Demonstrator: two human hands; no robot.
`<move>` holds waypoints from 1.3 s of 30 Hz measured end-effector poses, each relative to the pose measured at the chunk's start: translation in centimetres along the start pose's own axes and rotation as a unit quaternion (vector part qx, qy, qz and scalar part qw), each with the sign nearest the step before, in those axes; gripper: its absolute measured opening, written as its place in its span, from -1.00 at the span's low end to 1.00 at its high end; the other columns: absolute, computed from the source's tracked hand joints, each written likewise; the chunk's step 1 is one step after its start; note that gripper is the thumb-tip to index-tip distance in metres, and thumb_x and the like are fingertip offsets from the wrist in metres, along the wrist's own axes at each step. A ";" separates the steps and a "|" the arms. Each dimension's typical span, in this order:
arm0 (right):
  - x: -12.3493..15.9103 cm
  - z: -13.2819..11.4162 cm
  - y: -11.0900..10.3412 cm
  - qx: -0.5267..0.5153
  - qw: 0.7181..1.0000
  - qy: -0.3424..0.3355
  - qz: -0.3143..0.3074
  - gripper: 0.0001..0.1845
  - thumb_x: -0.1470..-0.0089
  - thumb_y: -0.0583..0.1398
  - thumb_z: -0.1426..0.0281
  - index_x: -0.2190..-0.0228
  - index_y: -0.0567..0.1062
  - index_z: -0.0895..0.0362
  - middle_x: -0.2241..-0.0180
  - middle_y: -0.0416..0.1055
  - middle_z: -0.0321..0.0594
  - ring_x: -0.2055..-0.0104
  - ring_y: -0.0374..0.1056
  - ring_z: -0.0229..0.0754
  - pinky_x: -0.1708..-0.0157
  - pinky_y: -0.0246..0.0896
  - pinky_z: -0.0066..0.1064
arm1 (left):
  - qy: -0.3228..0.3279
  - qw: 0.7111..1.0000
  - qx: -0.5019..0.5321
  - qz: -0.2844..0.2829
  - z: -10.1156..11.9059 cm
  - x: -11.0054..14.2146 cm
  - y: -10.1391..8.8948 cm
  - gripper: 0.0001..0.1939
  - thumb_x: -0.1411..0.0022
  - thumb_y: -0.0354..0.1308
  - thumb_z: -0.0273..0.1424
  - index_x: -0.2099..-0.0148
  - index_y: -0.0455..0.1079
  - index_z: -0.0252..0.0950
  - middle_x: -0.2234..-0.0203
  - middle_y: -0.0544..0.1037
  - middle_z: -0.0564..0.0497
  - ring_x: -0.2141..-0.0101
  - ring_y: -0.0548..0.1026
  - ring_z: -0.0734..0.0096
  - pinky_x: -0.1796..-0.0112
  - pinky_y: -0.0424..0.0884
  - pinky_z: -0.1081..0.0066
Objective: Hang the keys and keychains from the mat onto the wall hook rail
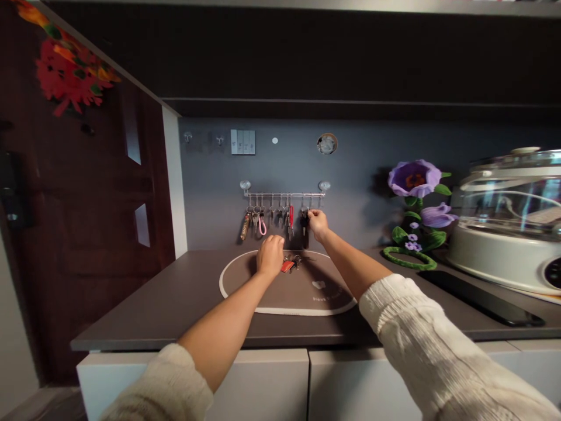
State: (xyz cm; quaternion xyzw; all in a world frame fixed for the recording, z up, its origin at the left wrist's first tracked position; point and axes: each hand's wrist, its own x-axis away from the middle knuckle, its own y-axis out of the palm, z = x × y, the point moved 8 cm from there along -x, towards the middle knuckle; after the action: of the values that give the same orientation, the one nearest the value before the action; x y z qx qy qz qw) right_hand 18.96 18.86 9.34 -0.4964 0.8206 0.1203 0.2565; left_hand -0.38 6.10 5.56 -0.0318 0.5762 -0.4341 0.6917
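Observation:
My right hand [319, 226] is closed in a pinch at the right part of a wall-mounted key rack [284, 195], its fingers on a dark bunch of keys [304, 222] that hangs there. My left hand [270, 255] is held lower, over the brown oval mat [239, 280], with its fingers curled closed. What those fingers hold, if anything, is hidden. Just right of the left hand, a key ring with a red tag [287, 267] and several keys lies on the mat. Along the rack hang several more key bunches, among them one with a pink loop [262, 225] and one with a red strap [291, 217].
On the right of the counter [166, 304] stand a purple crocheted flower [414, 178], a black phone-like slab [482, 298] and a white appliance with a clear lid [508, 234]. A shelf [324, 58] overhangs the wall. The dark door [87, 234] is at left.

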 end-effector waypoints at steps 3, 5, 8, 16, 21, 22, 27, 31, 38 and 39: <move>0.3 -0.1 -0.2 -0.010 1.000 0.008 -0.015 -0.76 0.10 0.05 0.33 0.36 0.40 0.15 0.42 0.40 -0.24 0.39 0.30 -0.27 0.29 0.22 -0.41 | 0.000 1.000 0.004 -0.001 0.0 0.1 -0.1 -0.73 -0.27 -0.19 -0.41 0.29 0.35 -0.29 0.33 0.46 -0.06 0.27 0.39 0.37 0.25 0.24 0.41; 0.7 -0.4 -0.7 -0.008 1.000 0.007 -0.017 -0.75 0.10 0.07 0.35 0.33 0.39 0.16 0.35 0.42 -0.21 0.32 0.32 -0.26 0.23 0.21 -0.39 | 0.002 1.000 0.008 -0.003 0.0 0.1 -0.2 -0.73 -0.26 -0.18 -0.42 0.29 0.35 -0.29 0.33 0.46 -0.06 0.27 0.39 0.37 0.24 0.25 0.41; 1.7 -1.0 -1.6 0.007 1.000 0.012 -0.006 -0.73 0.09 0.08 0.38 0.27 0.39 0.16 0.23 0.41 -0.16 0.21 0.31 -0.23 0.13 0.16 -0.37 | 0.004 1.000 0.015 -0.006 0.0 0.1 -0.3 -0.73 -0.26 -0.18 -0.43 0.30 0.35 -0.29 0.34 0.46 -0.06 0.27 0.39 0.38 0.23 0.25 0.41; 4.8 -3.7 -3.5 0.026 0.999 -0.030 0.001 -0.70 0.07 0.08 0.41 0.22 0.37 0.19 0.14 0.37 -0.09 0.10 0.28 -0.18 0.05 0.11 -0.33 | 0.015 1.000 0.001 -0.026 -0.2 0.3 0.0 -0.73 -0.26 -0.17 -0.42 0.28 0.36 -0.29 0.32 0.46 -0.05 0.26 0.39 0.39 0.22 0.25 0.42; 8.2 -3.6 -3.4 0.023 0.998 -0.035 -0.045 -0.76 0.04 0.07 0.40 0.27 0.38 0.18 0.22 0.41 -0.12 0.19 0.31 -0.22 0.10 0.14 -0.37 | 0.033 0.998 0.005 -0.048 0.3 0.6 0.4 -0.74 -0.26 -0.16 -0.41 0.27 0.37 -0.30 0.31 0.46 -0.06 0.24 0.39 0.39 0.19 0.25 0.42; 8.9 -3.4 -3.2 0.030 0.997 -0.037 -0.057 -0.78 0.04 0.07 0.40 0.29 0.39 0.18 0.24 0.41 -0.13 0.21 0.31 -0.23 0.11 0.15 -0.37 | 0.037 0.998 0.006 -0.055 0.5 0.6 0.5 -0.73 -0.26 -0.16 -0.41 0.25 0.37 -0.30 0.31 0.46 -0.06 0.24 0.39 0.39 0.19 0.25 0.42; 11.7 -1.9 -1.9 0.124 0.980 -0.073 -0.140 -0.84 0.02 0.07 0.42 0.38 0.43 0.16 0.33 0.44 -0.19 0.29 0.32 -0.25 0.19 0.17 -0.40 | 0.043 0.995 0.002 -0.092 0.8 0.8 0.9 -0.76 -0.24 -0.11 -0.41 0.22 0.39 -0.30 0.29 0.46 -0.07 0.23 0.39 0.39 0.18 0.25 0.41; 12.5 -1.0 -0.8 0.232 0.944 -0.115 -0.205 -0.85 0.04 0.11 0.47 0.39 0.47 0.15 0.35 0.46 -0.17 0.32 0.34 -0.23 0.24 0.16 -0.42 | 0.046 0.993 0.004 -0.106 0.9 0.9 1.3 -0.78 -0.22 -0.09 -0.42 0.24 0.39 -0.29 0.30 0.46 -0.06 0.23 0.38 0.37 0.18 0.26 0.40; 12.5 0.5 0.7 0.334 0.893 -0.150 -0.263 -0.81 0.05 0.13 0.49 0.35 0.50 0.12 0.29 0.47 -0.14 0.30 0.35 -0.17 0.30 0.14 -0.44 | 0.053 0.991 -0.007 -0.125 1.1 1.1 1.8 -0.81 -0.19 -0.06 -0.45 0.27 0.39 -0.29 0.32 0.46 -0.05 0.26 0.38 0.38 0.20 0.26 0.41; 12.5 0.6 0.8 0.340 0.888 -0.152 -0.269 -0.82 0.05 0.14 0.48 0.35 0.50 0.11 0.29 0.47 -0.14 0.29 0.35 -0.17 0.31 0.13 -0.44 | 0.054 0.990 -0.008 -0.128 1.1 1.1 1.8 -0.81 -0.19 -0.06 -0.45 0.27 0.39 -0.29 0.32 0.46 -0.05 0.25 0.38 0.38 0.20 0.26 0.41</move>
State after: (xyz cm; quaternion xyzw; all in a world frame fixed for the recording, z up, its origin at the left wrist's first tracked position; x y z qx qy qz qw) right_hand 13.71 10.08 2.01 -0.5558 0.5972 -0.1657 0.5540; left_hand 1.53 5.98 4.06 -0.0874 0.6069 -0.5158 0.5983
